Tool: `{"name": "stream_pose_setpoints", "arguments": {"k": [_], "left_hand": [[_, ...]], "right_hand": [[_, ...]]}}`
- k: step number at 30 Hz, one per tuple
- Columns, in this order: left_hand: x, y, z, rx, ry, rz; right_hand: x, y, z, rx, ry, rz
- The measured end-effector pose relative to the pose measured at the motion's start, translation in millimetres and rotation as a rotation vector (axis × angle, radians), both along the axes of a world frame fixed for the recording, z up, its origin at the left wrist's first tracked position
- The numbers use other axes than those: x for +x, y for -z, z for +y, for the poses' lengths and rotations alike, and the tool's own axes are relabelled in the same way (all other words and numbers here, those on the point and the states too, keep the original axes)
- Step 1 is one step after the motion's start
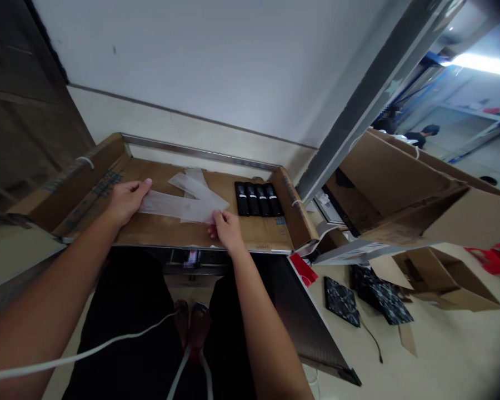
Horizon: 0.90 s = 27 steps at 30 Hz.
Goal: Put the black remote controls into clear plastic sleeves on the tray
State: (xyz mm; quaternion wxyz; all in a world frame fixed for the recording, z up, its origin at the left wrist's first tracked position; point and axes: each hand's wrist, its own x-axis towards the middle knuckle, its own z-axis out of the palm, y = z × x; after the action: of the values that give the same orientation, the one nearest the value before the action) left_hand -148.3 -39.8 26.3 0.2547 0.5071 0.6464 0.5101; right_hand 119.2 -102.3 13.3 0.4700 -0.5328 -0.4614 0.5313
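Observation:
A clear plastic sleeve [170, 206] is stretched between my two hands over a cardboard-lined tray [137, 236]. My left hand [128, 201] pinches its left end between thumb and fingers. At the right end, my right hand [227, 228] grips it with thumb and fingertips. More clear sleeves [198, 184] lie crossed on the cardboard just behind. To the right of my right hand, several black cylindrical items [258, 200] with small white labels lie side by side in a row; their kind I cannot make out.
Raised cardboard walls [298, 214] edge the tray. A large open cardboard box [400, 178] stands to the right, with another box [445, 278] on the floor. Black patterned packets [341, 300] lie there too. A white cable [120, 338] crosses my lap. People [425, 136] are in the background.

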Motion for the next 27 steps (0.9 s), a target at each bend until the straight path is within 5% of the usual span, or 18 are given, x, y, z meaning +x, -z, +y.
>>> {"name": "stream_pose_setpoints", "arguments": {"k": [12,16,19,22,27], "left_hand": [[4.1,-11.9,-10.8,-0.058,0.000,0.067],[3.4,-7.0,-32.4,0.102,-0.050,-0.151],[19.6,6.2,-79.6,0.349,-0.114,-0.144],[54.5,25.8,-136.3,0.323,0.058,-0.067],[115.7,60.6,-188.5,0.061,0.650,-0.009]], "right_hand": [[11.2,1.4,-5.7,0.013,0.063,0.069],[32.8,-6.6,-51.1,0.184,-0.064,-0.128],[63.0,-21.3,-101.3,0.316,-0.100,-0.453],[89.7,-42.1,-140.3,0.371,-0.157,-0.649],[95.4,-52.4,-160.4,0.316,-0.308,-0.695]]}}
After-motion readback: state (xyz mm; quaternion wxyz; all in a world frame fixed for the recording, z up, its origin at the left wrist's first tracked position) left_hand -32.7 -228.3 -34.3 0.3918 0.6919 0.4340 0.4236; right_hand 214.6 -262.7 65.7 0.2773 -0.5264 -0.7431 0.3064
